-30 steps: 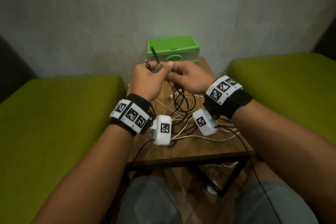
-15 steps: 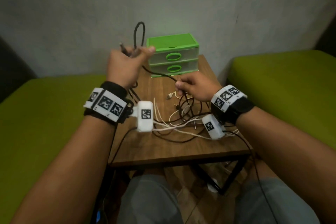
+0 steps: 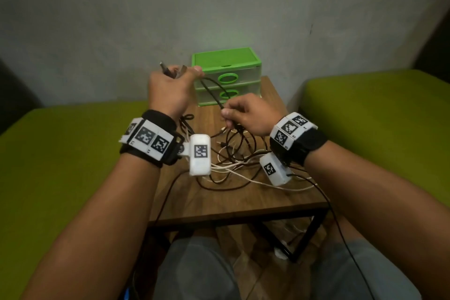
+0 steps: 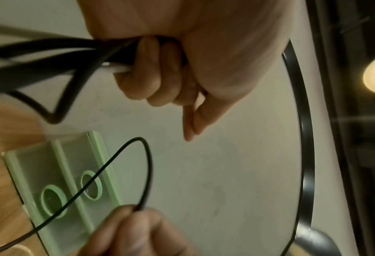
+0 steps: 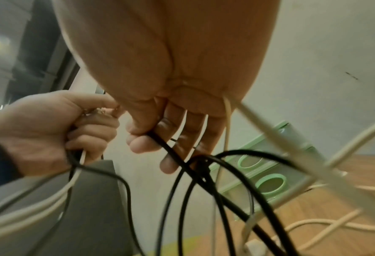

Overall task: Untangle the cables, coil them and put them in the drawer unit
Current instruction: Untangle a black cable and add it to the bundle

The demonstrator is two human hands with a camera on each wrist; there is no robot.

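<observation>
A tangle of black and white cables (image 3: 231, 161) lies on the small wooden table (image 3: 219, 202). My left hand (image 3: 180, 75) is raised in front of the green drawer unit (image 3: 226, 63) and grips a bundle of cable ends, with metal plugs (image 3: 168, 70) sticking out above the fist. From its thumb a black cable (image 3: 211, 90) runs down to my right hand (image 3: 226, 117), which pinches it between thumb and forefinger above the tangle. In the left wrist view the fingers (image 4: 142, 69) curl round black strands and one white. The right wrist view shows the pinch on the black cable (image 5: 160, 143).
The drawer unit stands at the table's far edge against the grey wall, both drawers shut. Green cushioned seats (image 3: 60, 165) flank the table on both sides. More white cable (image 3: 294, 229) hangs below the table by its black metal frame.
The black loop that stood above my left hand is gone; the cable now runs short between both hands. My right hand has risen slightly towards the left hand.
</observation>
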